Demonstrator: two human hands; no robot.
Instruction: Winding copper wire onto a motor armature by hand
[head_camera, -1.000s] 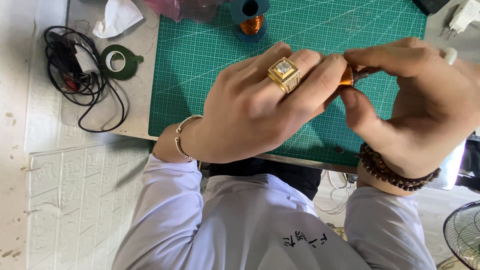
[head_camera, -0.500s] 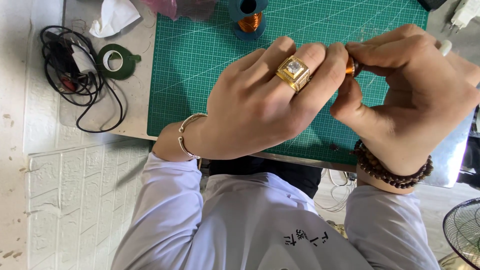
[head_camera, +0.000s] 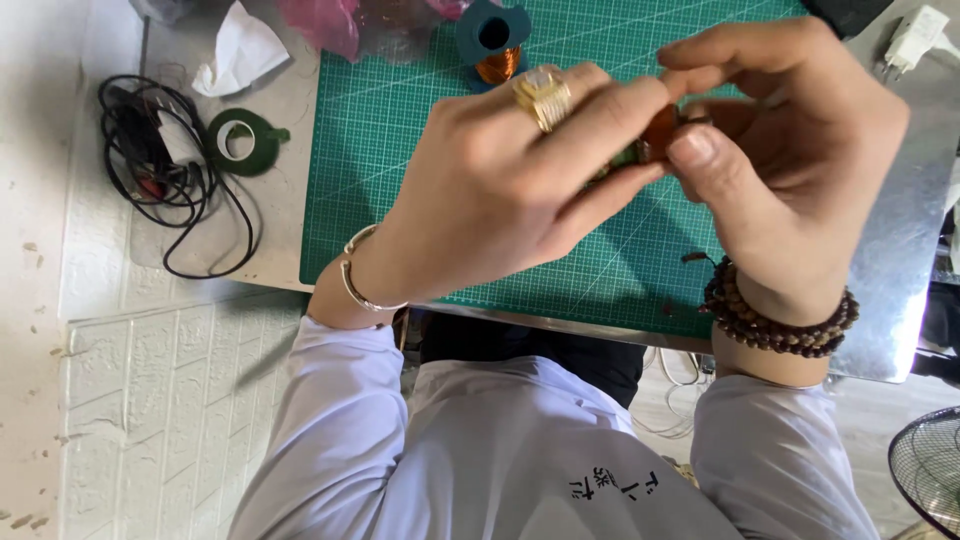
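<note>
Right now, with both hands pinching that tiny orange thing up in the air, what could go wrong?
1. The small orange part is pinched only between fingertips of the left hand and right hand above the green cutting mat; it might slip and drop.
2. The copper wire spool sits just behind the hands; a bump could roll it.
3. The fingers hide most of the part, so mistakes may be hard to spot.

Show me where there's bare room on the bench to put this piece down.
Free: the green cutting mat left of the left hand, below the copper wire spool; also the mat strip under the right hand. Crowded: the far-left edge, with the black cable bundle, green tape roll and tissue.
</note>
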